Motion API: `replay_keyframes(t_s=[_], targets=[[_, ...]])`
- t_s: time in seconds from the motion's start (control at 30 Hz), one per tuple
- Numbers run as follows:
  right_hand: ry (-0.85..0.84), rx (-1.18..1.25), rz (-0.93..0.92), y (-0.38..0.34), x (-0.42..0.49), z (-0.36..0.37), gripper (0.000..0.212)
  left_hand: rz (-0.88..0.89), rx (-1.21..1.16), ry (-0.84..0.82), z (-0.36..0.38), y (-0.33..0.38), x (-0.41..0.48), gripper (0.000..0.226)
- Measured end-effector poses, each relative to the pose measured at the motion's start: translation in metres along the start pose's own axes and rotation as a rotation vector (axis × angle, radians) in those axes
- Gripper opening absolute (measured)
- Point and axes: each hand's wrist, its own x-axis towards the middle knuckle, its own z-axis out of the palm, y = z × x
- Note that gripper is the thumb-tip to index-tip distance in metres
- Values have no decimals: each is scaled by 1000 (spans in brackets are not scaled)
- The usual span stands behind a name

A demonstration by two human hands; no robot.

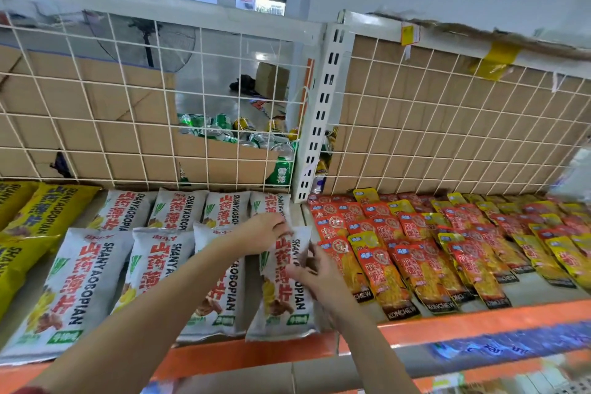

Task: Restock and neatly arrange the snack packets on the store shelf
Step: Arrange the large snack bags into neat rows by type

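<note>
— Blur first: what can't be read?
— Lower tier (511,349) under the shelf (479,318): just a blue smear. The frame's right edge melts too, and both forearms run off the bottom.
— And the hands?
— The left hand (263,230) grips the top seam of the white snack packet (281,294), fingers curled over it and covering the start of the print. The right hand (316,272) pinches the same packet's right edge near the top. Its fingertips are smeared, so I can't tell how deep the hold goes.
— Where does that packet lie?
— Flat on the shelf, rightmost in the front row of matching white packets (73,291), its lower end at the orange front lip, just beside the red and yellow sachets (431,249).
— Textures?
— The white ones are puffy, pillow-shaped, with crimped ends and a glossy film. The sachets are flat, shiny and overlapped like shingles. The yellow bags (48,211) on the left are cut off by the frame.
— Behind them?
— A white wire grid (96,89) of square mesh with brown cardboard (447,121) backing it. Through a gap show green and gold drink cans (224,131), half hidden by a torn cardboard edge. A slotted white metal post (323,112) splits the two bays.
</note>
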Motion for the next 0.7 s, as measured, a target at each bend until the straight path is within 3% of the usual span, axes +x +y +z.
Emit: replay_keyframes(t_s=[0.1, 0.23, 0.3, 0.4, 0.5, 0.7], targets=[[-79, 49, 17, 2, -11, 4, 57, 13, -36, 22, -7, 5, 3, 25], [-27, 72, -9, -2, -16, 5, 41, 9, -155, -2, -19, 7, 1, 22], [-51, -4, -8, -5, -21, 4, 44, 4, -175, 28, -22, 5, 2, 19], [-135, -156, -20, -7, -27, 0, 68, -7, -190, 93, -23, 4, 2, 18], [-173, -156, -39, -3, -28, -5, 84, -45, -267, 138, -26, 3, 3, 15], [-2, -165, -89, -5, -38, -10, 59, -85, -405, 242, -40, 4, -1, 16]])
